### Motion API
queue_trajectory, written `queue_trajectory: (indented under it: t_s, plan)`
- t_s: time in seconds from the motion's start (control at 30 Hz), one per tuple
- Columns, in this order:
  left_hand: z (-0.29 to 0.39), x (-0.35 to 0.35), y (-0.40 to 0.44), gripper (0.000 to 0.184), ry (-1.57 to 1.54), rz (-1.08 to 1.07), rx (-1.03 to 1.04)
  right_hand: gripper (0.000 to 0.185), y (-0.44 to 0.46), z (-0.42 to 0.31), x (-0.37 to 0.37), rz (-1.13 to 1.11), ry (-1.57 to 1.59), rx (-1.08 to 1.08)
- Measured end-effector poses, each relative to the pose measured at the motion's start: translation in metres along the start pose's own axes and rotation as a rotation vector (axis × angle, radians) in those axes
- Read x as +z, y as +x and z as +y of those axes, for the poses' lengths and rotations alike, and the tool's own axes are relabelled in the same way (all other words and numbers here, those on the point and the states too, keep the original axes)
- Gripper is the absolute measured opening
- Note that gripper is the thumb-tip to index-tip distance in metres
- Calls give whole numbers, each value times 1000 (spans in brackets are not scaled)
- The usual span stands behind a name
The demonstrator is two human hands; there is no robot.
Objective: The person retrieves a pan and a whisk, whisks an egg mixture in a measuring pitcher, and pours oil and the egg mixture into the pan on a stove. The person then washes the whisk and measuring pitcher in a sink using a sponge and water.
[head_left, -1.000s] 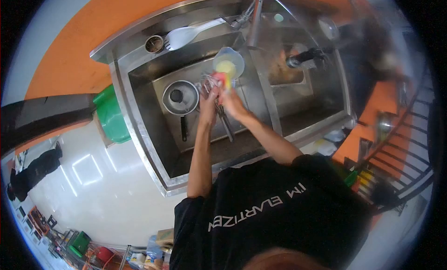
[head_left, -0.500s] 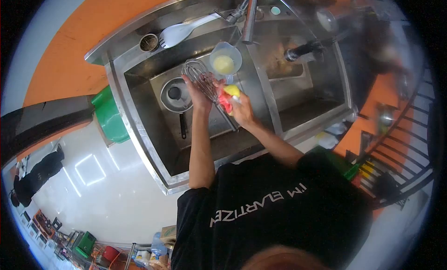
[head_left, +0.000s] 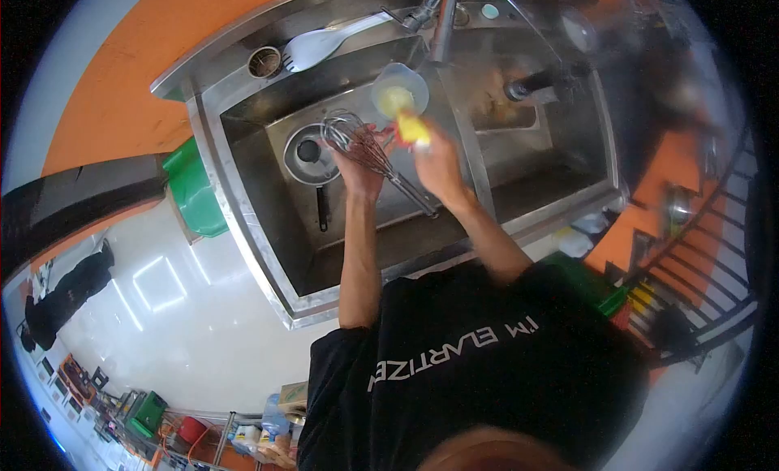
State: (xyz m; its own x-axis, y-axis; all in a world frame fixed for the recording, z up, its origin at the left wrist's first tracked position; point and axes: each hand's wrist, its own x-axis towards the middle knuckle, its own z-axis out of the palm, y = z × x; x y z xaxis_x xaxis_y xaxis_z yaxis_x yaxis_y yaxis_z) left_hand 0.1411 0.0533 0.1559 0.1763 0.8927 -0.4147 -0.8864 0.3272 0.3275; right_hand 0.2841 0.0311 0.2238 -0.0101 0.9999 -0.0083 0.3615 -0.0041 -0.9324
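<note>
A metal whisk (head_left: 375, 153) lies across my left hand (head_left: 357, 169), which holds it by the wires over the left sink basin; its handle points down to the right. My right hand (head_left: 438, 161) grips a yellow and red sponge (head_left: 413, 130), blurred, just right of the whisk wires. Beyond the sponge stands a translucent jug (head_left: 413, 83) with pale yellow contents. To the left of my left hand, a round strainer-like pan (head_left: 302, 164) with a black handle rests on the basin floor, a small dark round thing inside it.
A white fork-ended utensil (head_left: 316, 49) and a small round tin (head_left: 264, 62) sit on the sink's back ledge, near the faucet (head_left: 443, 25). At right is a second basin (head_left: 519, 167). A green tub (head_left: 195, 191) stands left; a person (head_left: 69, 296) is at far left.
The sponge in my right hand has moved from low on the whisk up toward the jug. The whisk's handle has swung to the right, still in my left hand.
</note>
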Motion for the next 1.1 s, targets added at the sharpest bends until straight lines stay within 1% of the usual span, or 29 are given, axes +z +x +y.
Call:
queue_trajectory:
  t_s: [0.03,0.07,0.1,0.13,0.17,0.2,0.23,0.27,0.3,0.37,0.4,0.47,0.5,0.53,0.57,0.63,0.67,0.73,0.77,0.8,0.83,0.87,0.9,0.93,0.97,1.03,1.07,1.1]
  plan:
    - [1,6,2,104,-25,94,38,49,-4,20,5,-135,-147,-84]
    - [0,17,2,103,-53,191,79,48,-20,23,18,-194,-120,-131]
    - [-2,23,2,102,-80,294,122,43,-31,-1,31,-81,-248,-140]
    - [-2,16,11,94,-96,240,171,38,-33,0,37,-55,-265,-163]
    - [-2,7,14,94,-103,233,137,35,-35,6,43,-36,-279,-187]
    - [1,3,11,94,-109,230,101,35,-38,25,45,-151,-94,93]
    - [7,7,4,95,-111,224,57,36,-36,26,43,-260,85,379]
    - [12,13,-2,95,-40,194,43,30,-37,25,37,-303,120,551]
    - [17,8,-3,96,-112,108,26,31,-49,100,44,-326,302,564]
    - [29,-8,-6,97,-249,-69,2,45,-51,64,24,-506,612,694]
    - [37,-4,-6,98,-306,-60,-42,44,-53,57,30,-504,665,675]
    - [36,-4,-4,98,-124,-15,23,42,-61,50,32,-478,757,660]
    - [28,-2,-1,97,-35,1,38,40,-57,51,35,-488,611,705]
    - [9,-9,5,81,99,54,135,39,-45,55,44,-482,465,742]
    - [-2,-19,9,70,317,114,131,37,-35,60,48,-469,320,776]
    - [-25,-30,12,51,758,224,128,35,-32,86,51,-364,80,742]
    - [-38,-38,12,47,718,223,115,34,-35,103,52,-315,-42,729]
    - [-62,-60,12,41,644,229,87,32,-64,149,62,-187,-297,348]
    - [-63,-55,12,41,610,288,44,32,-79,160,64,-126,-421,157]
    - [-57,-48,12,42,574,349,6,30,-83,133,63,-163,-37,499]
    - [-51,-46,12,43,534,413,-31,26,-81,109,56,-224,70,583]
    - [-48,-68,18,52,293,260,-77,27,-82,87,46,-282,178,671]
    - [-40,-76,21,63,12,211,-164,32,-83,78,39,-335,290,757]
    - [-36,-89,25,66,-296,8,-203,35,-81,88,40,-413,750,1012]
    - [-38,-99,30,69,-604,-195,-239,34,-80,99,35,-523,896,1053]
    - [-46,-99,29,59,-553,-236,-198,31,-71,93,22,-755,1191,1123]
    - [-49,-98,29,54,-526,-258,-174,31,-67,95,27,-723,928,1077]
    - [-49,-97,29,57,-309,-91,-143,31,-71,102,31,-662,671,949]
